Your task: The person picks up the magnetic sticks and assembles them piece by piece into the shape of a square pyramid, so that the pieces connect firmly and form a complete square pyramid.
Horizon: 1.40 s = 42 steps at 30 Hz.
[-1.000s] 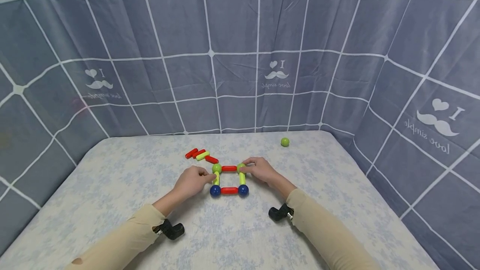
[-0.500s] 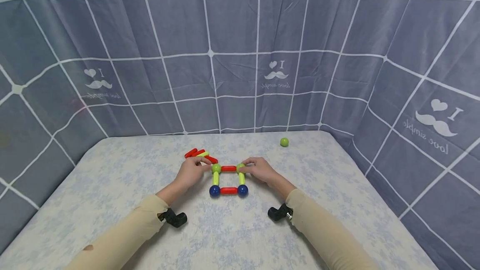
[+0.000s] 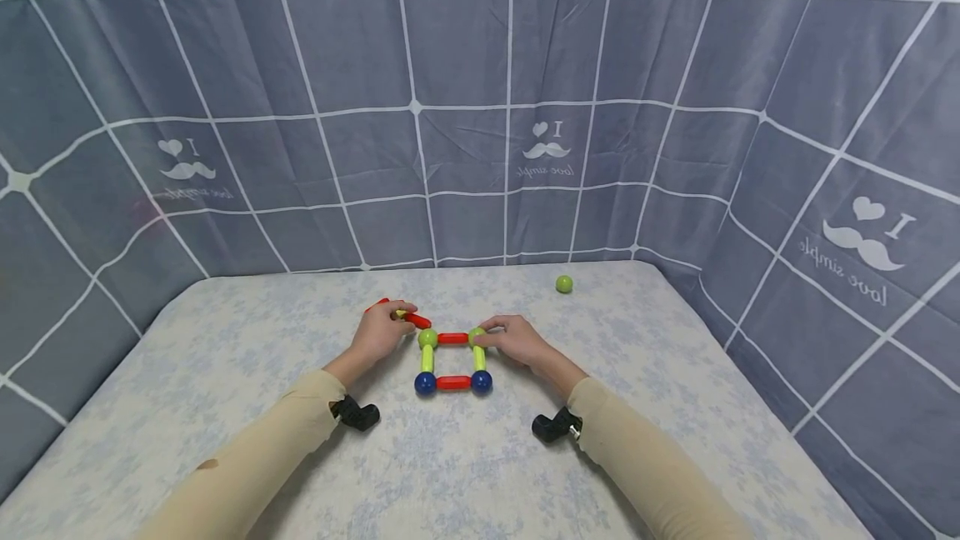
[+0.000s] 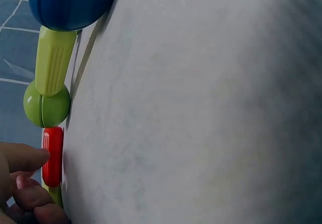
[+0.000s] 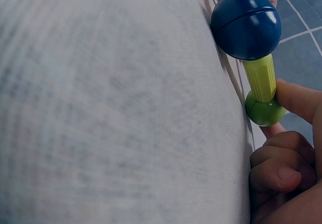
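A square of magnetic rods and balls lies flat on the table. Its front corners are blue balls [image 3: 425, 383], its back corners green balls [image 3: 427, 339]. Red rods [image 3: 453, 382] form the front and back sides; yellow-green rods [image 3: 427, 358] form the left and right. My right hand [image 3: 517, 340] pinches the back right green ball [image 5: 265, 109] between thumb and finger. Over the loose rods behind the square is my left hand [image 3: 380, 332], thumb and forefinger apart. Its thumb appears at a loose red rod [image 4: 53, 156] in the left wrist view; contact is unclear. The hand partly hides the other rods.
A single green ball [image 3: 564, 284] sits near the back edge of the patterned tablecloth [image 3: 480, 473]. Grey-blue checked curtains [image 3: 465, 148] hang behind and to the sides of the table. Each wrist bears a black camera mount [image 3: 356, 413].
My left hand has gone from the square's left side, past the back left green ball, to the loose rods behind it. The right hand stays on its green ball.
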Motion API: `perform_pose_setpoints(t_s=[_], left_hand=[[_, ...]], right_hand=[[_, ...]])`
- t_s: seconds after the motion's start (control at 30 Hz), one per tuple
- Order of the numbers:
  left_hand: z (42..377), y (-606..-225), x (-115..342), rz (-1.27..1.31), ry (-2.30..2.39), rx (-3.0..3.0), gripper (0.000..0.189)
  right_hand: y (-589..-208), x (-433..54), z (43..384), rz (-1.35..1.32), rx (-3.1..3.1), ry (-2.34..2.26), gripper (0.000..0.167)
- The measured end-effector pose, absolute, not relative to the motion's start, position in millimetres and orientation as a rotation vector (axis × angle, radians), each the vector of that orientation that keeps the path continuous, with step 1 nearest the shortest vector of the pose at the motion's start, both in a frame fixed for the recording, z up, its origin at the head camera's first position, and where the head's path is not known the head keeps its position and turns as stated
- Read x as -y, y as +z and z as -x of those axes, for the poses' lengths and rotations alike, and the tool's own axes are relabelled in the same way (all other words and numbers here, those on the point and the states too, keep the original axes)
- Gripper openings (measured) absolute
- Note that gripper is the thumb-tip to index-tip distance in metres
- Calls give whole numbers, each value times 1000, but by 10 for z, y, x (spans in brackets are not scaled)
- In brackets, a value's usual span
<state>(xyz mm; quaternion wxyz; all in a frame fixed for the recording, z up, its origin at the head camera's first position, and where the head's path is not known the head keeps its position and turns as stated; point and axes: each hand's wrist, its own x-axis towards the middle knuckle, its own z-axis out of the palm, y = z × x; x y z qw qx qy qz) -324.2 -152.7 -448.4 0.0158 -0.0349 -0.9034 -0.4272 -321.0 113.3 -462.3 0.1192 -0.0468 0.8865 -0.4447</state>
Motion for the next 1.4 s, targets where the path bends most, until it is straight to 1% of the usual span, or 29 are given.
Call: perform_pose_setpoints(t_s=[0.33,0.6,0.87,1.07,1.4], left_hand=[[3266,-4455,1470,66,-1016,2892,27],[3288,-4360,1481,52,-805,3008,23],[3279,-4294,1509,78,-720,3079,19],[3259,-4376,1560,54,-837,3037,24],[3201,-4413,1622,-163,-1320,2899,32]], right_hand=[[-4608,-1135,3203,113,-2572,-1323,41],[-4601,-1137,3210,106,-2580,-1326,41],[-4604,-1138,3200,127,-2594,-1326,40],[-4604,-1130,3192,142,-2606,-1324,39],[-4593,-1136,3189,134,-2569,-1329,38]])
